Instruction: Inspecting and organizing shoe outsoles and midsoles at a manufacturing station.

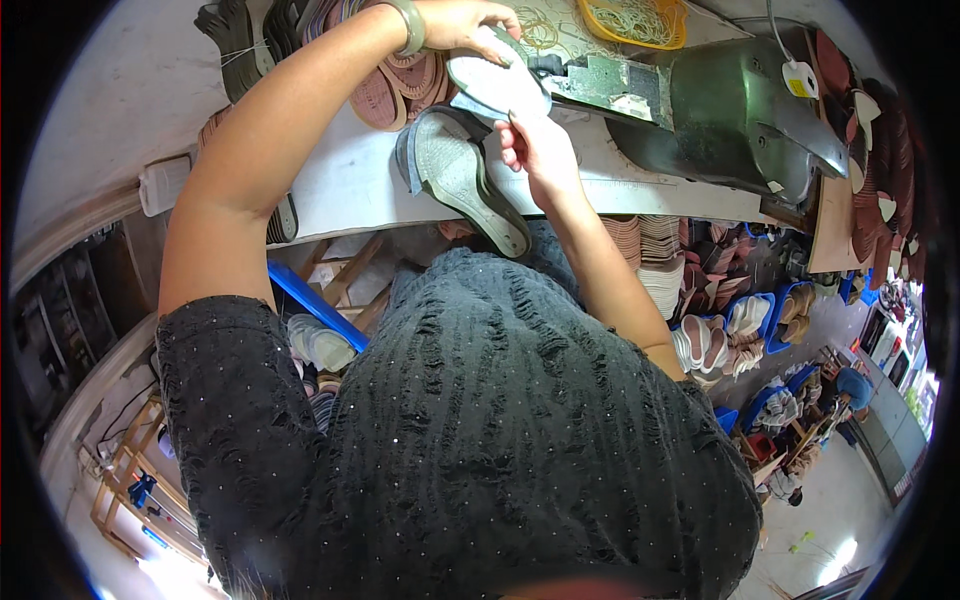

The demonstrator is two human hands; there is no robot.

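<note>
Over the white worktable (340, 190), a pale shoe sole (490, 85) is held between my two hands. My left hand (465, 27), with a bangle on its wrist, grips the sole's far end with bent fingers. Thumb and forefinger of my right hand (540, 155) pinch its near edge; the other fingers curl in. A grey-blue layer shows along the sole's lower left side. Just below it, a few grey soles (460, 175) lie stacked, their tips jutting over the table's front edge. Bundled pinkish-brown soles (400, 90) lie to the left of the held sole.
A dark green sewing-type machine (725, 115) stands on the table right of my hands. Behind it sits a yellow basket (640, 38) of thin bands. Dark soles (235, 50) lie at far left. Stacked soles (655, 265) and blue crates (775, 320) fill the lower right; people sit farther off.
</note>
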